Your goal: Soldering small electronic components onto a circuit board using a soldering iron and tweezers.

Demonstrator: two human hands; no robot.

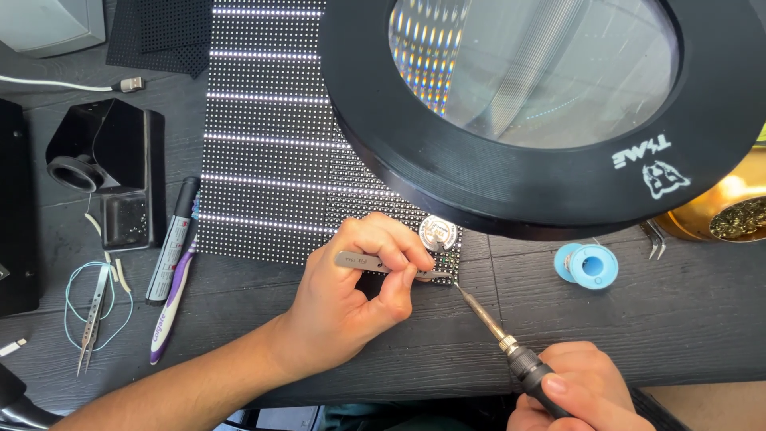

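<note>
My left hand (351, 291) pinches metal tweezers (375, 265) whose tips rest on the lower right corner of a black LED dot-matrix panel (271, 144). My right hand (578, 391) grips a soldering iron (495, 323) by its black handle, with the thin tip pointing up-left and touching the panel's corner beside the tweezer tips. A small round silver tin (438, 233) lies on the panel just above that corner. A large round black-rimmed magnifier lamp (542, 112) hangs over the panel's right side and hides it.
Left of the panel lie a marker (174, 239), a toothbrush (169, 307), a second pair of tweezers (92, 315) on a loop of thin wire, and a black box-shaped device (104, 160). A blue solder spool (589, 266) and a brass tip-cleaner bowl (730, 211) sit at the right.
</note>
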